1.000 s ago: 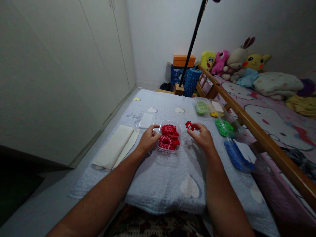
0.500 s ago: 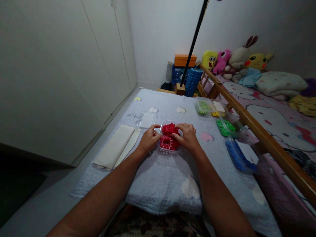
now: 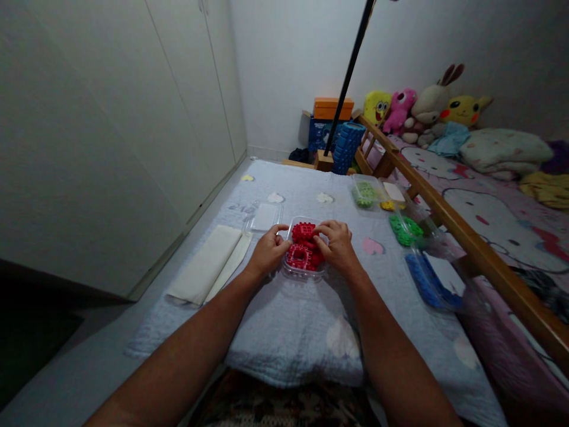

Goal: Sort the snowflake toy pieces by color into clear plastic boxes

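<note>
A clear plastic tub (image 3: 291, 270) full of red toy blocks (image 3: 300, 255) sits on the pale blue quilt (image 3: 288, 320) in front of me. My left hand (image 3: 267, 254) grips the tub's left wall, fingers curled round it. My right hand (image 3: 338, 246) rests over the tub's right side, its fingers bent down onto the red blocks at the top; whether it still pinches one I cannot make out.
The tub's clear lid (image 3: 264, 217) and a folded white cloth (image 3: 207, 264) lie to the left. Tubs of light green (image 3: 364, 193), green (image 3: 405, 230) and blue blocks (image 3: 429, 284) line the right, beside a wooden bed rail (image 3: 466, 240). A black pole (image 3: 347, 80) stands behind.
My right hand carried a red block from the quilt on the right over into the tub and now presses on the pile. My left hand stayed on the tub.
</note>
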`<state>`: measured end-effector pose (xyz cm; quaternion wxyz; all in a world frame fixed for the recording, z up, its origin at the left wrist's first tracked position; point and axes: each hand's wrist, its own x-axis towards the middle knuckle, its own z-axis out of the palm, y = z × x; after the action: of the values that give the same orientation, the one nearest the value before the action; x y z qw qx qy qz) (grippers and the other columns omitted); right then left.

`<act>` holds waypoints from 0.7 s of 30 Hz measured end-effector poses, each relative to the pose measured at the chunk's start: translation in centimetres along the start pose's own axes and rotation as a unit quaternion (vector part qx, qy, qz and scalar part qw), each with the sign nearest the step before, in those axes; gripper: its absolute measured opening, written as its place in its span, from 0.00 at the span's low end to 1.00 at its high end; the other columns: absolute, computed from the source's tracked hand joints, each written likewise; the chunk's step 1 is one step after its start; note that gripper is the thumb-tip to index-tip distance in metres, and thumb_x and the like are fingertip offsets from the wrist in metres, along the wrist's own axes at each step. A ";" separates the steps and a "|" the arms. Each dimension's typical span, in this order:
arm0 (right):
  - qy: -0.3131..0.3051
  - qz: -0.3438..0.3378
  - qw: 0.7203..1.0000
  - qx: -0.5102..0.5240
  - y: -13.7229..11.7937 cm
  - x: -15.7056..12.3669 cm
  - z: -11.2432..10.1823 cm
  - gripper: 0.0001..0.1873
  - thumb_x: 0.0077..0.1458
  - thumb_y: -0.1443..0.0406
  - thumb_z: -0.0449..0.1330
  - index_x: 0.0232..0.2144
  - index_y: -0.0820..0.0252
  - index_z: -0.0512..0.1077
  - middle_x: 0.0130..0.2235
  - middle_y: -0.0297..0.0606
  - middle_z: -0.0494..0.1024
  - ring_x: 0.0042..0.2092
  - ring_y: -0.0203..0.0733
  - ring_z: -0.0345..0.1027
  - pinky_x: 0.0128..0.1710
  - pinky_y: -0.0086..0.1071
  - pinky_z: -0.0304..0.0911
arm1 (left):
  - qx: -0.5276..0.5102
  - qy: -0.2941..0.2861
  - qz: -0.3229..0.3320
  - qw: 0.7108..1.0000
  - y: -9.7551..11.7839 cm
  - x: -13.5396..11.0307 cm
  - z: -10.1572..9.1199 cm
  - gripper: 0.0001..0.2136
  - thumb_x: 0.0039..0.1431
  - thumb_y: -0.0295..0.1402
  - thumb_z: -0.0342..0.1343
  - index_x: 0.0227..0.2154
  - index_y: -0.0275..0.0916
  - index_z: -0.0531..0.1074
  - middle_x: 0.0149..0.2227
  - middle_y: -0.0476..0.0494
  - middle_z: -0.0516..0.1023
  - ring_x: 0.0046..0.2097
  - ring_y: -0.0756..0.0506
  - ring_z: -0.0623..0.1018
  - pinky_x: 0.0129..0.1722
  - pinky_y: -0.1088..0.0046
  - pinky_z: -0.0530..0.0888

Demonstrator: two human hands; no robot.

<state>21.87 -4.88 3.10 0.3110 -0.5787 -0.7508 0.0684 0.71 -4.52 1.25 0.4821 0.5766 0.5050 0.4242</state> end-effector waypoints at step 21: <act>0.076 0.025 0.994 0.080 0.9 -0.4 -0.5 0.10 0.61 0.62 0.58 0.38 0.52 0.80 0.45 0.41 0.84 0.51 0.52 0.71 0.58 0.48 0.61 | 0.223 0.106 0.082 0.966 0.4 0.3 -1.2 0.10 0.63 0.35 0.55 0.44 0.40 0.77 0.30 0.49 0.73 0.34 0.45 0.75 0.38 0.70 0.68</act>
<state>22.92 -5.10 2.95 0.4106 -0.5738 -0.7027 0.0920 -0.38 -4.04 1.91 0.2487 0.6604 0.5864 0.3976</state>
